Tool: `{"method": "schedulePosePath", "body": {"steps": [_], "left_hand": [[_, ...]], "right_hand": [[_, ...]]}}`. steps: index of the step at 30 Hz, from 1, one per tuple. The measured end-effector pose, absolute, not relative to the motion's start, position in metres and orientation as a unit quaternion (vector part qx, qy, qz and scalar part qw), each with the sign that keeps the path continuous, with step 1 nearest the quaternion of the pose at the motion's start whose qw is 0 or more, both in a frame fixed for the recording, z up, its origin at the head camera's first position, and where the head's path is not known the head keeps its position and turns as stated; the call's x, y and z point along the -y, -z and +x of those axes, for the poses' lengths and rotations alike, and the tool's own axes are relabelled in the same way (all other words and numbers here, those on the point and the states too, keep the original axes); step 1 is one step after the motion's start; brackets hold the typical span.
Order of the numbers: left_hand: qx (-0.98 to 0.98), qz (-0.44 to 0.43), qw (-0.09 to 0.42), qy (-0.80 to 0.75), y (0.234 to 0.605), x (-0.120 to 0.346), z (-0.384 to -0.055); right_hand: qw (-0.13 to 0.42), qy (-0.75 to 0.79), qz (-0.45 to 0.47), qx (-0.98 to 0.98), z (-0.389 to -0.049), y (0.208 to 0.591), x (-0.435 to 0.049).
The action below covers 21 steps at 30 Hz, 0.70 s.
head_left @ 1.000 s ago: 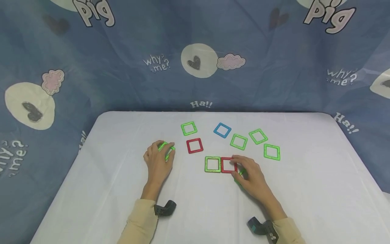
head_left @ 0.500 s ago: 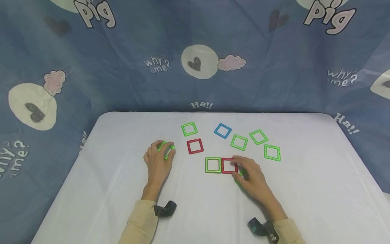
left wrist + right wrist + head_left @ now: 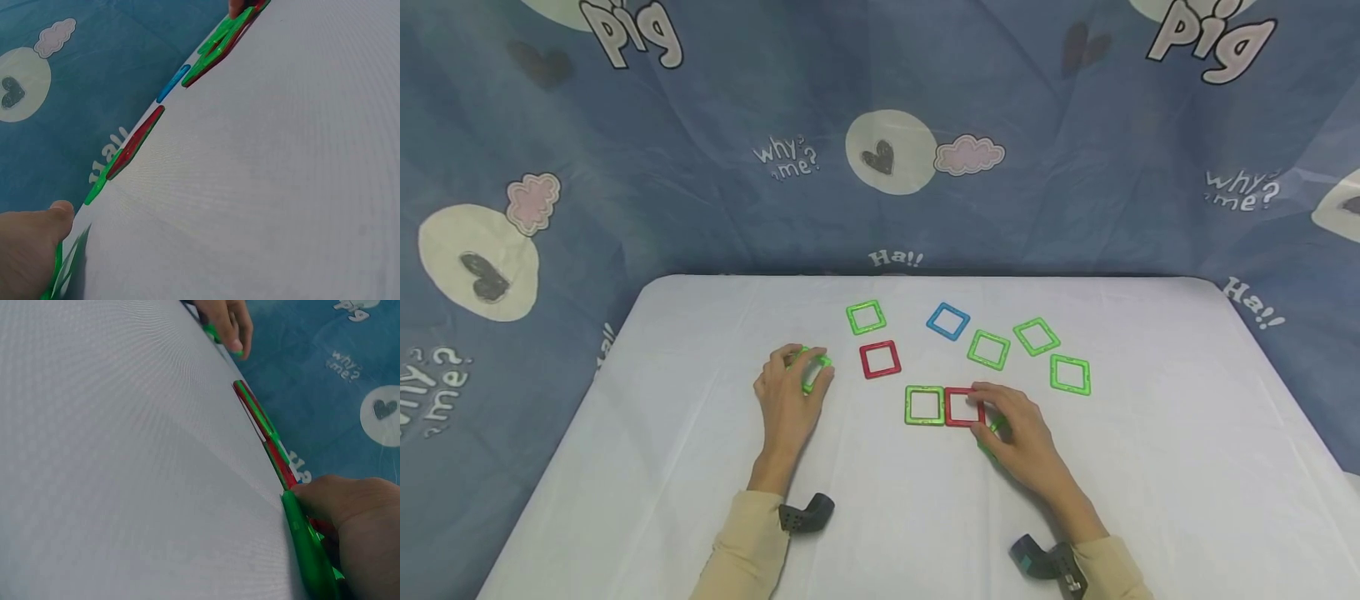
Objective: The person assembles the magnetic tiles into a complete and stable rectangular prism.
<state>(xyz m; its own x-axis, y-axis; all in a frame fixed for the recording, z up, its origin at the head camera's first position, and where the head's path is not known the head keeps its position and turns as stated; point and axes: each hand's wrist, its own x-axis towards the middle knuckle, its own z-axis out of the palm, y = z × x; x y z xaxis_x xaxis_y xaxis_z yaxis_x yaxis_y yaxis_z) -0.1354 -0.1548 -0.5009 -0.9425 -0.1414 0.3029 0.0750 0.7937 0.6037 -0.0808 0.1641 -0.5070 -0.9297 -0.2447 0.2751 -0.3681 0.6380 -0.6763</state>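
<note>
In the head view my left hand (image 3: 790, 392) holds a green square magnetic tile (image 3: 808, 385) between thumb and fingers at the left, the hand covering much of it. A green flat tile (image 3: 924, 406) and a red one (image 3: 951, 408) lie edge to edge near the middle. My right hand (image 3: 1018, 433) pinches the red tile's right part, thumb at the near edge and fingertips at the far edge. Beneath that palm another green tile (image 3: 988, 448) is partly hidden; the right wrist view shows this green tile (image 3: 306, 550) against the thumb.
Behind the joined pair lie a loose green tile (image 3: 866, 302), a red tile (image 3: 880, 375), a blue tile (image 3: 937, 327) and several green ones, such as the rightmost green tile (image 3: 1070, 387). The white table (image 3: 887, 525) ends at a blue patterned cloth (image 3: 700, 208).
The left hand and its green tile turn slightly, and the tile's visible outline shifts. My right hand and the tiles on the table look still.
</note>
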Motion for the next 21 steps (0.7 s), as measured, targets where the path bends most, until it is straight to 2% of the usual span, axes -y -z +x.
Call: {"method": "schedulePosePath", "body": {"steps": [9, 21], "left_hand": [[0.924, 0.024, 0.177, 0.338, 0.5027, 0.1549, -0.1375], [0.911, 0.020, 0.165, 0.379, 0.5040, 0.1539, -0.1378]], "right_hand": [[0.079, -0.395, 0.167, 0.900, -0.0806, 0.5080, -0.1639], [0.079, -0.388, 0.168, 0.903, -0.0809, 0.5086, -0.1643]]}}
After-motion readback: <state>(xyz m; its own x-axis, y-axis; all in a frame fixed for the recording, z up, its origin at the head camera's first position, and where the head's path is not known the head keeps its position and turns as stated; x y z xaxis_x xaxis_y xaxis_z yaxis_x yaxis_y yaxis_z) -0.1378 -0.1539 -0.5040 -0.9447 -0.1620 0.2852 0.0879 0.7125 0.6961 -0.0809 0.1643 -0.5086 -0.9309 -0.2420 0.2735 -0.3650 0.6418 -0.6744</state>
